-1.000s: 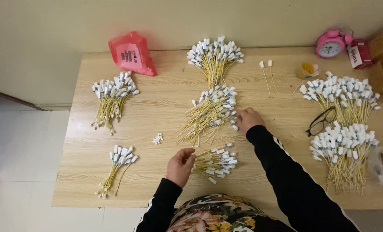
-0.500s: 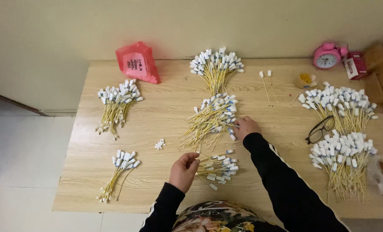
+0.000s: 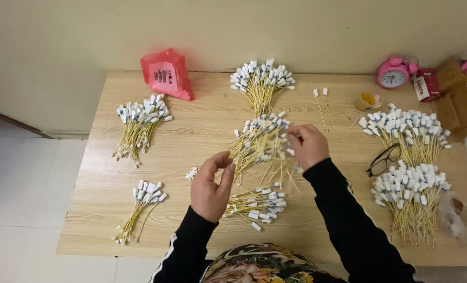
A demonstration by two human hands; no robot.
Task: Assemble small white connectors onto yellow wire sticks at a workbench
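My left hand (image 3: 211, 186) is raised over the table, its fingertips pinching the thin yellow ends of a bundle of yellow cables with white plugs (image 3: 259, 139). My right hand (image 3: 308, 145) pinches the plug end of the same bundle, lifted slightly off the wooden table (image 3: 97, 209). A small loose bundle of the same cables (image 3: 254, 203) lies just below my hands. Both arms wear black sleeves.
More cable bundles lie at the far left (image 3: 139, 123), near left (image 3: 142, 202), back middle (image 3: 262, 84) and right (image 3: 409, 131), (image 3: 411, 196). A red bag (image 3: 166, 74), pink alarm clock (image 3: 393, 72), black glasses (image 3: 383, 160) and a few loose white plugs (image 3: 191, 173) are also on the table.
Both hands rose from the table and took hold of the middle bundle, the left hand moving up from the small bundle. The camera view shifted slightly.
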